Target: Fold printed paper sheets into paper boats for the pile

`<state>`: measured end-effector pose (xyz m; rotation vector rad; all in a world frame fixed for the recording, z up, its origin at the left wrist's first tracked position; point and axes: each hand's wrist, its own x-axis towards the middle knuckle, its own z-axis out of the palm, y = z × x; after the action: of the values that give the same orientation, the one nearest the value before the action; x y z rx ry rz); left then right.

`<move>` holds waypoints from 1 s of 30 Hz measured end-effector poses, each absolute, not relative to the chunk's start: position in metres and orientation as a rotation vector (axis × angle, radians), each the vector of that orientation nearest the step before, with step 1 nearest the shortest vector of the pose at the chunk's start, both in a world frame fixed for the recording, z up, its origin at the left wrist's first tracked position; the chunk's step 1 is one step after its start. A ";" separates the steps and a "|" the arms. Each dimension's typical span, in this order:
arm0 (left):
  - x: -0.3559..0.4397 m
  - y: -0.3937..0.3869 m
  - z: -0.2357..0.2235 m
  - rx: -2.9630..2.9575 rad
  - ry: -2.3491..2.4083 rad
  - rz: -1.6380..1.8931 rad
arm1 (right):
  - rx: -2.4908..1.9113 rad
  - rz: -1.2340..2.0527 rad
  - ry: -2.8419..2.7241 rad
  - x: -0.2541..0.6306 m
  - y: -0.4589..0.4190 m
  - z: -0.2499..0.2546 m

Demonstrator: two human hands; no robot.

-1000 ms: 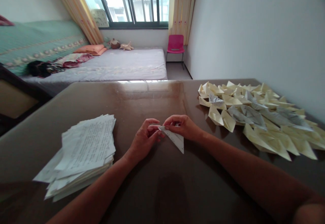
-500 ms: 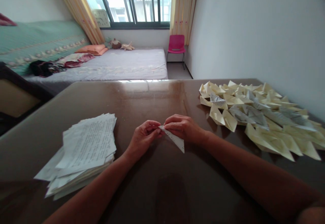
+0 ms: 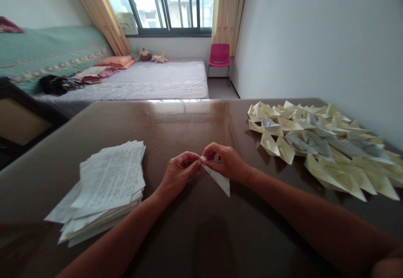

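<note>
A folded sheet of paper [image 3: 220,180], white with a few printed marks, is held in front of me above the brown table [image 3: 176,236]. One long edge slants down to a point at the lower right. My left hand [image 3: 181,169] pinches its upper left corner between thumb and fingers. My right hand [image 3: 225,160] grips the same piece near that corner, its thumb on the near face and its index finger arched. The fingers hide part of the upper folds.
A stack of printed sheets [image 3: 110,177] lies at the left. Many folded paper boats [image 3: 302,139], cream and grey, cover the right side by the wall [image 3: 315,38]. Beyond the table are a bed [image 3: 170,76] and a pink chair [image 3: 219,54].
My right index finger has lifted and bent, opening a gap above the thumb. More of the paper's upper corner shows, and its lower tip has dropped slightly.
</note>
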<state>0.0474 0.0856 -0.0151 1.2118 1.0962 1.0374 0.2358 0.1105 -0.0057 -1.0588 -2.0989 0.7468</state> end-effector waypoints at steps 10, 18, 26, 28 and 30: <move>0.048 0.085 -0.014 1.109 1.023 1.063 | -1.051 0.934 -1.950 0.232 0.109 -0.007; 0.048 0.083 -0.013 1.111 1.051 1.142 | -1.022 0.854 -2.048 0.233 0.108 -0.006; 0.048 0.083 -0.014 1.310 1.169 1.048 | -1.159 0.799 -2.114 0.233 0.107 -0.005; 0.046 0.084 -0.015 1.418 1.227 1.031 | -1.174 0.822 -2.116 0.233 0.109 -0.006; 0.044 0.085 -0.016 1.515 1.272 1.010 | -1.180 0.857 -2.108 0.234 0.111 -0.008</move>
<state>0.0444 0.0849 -0.0157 1.5151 1.2722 1.0096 0.2343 0.1110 -0.0078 -1.1798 -2.1084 0.8570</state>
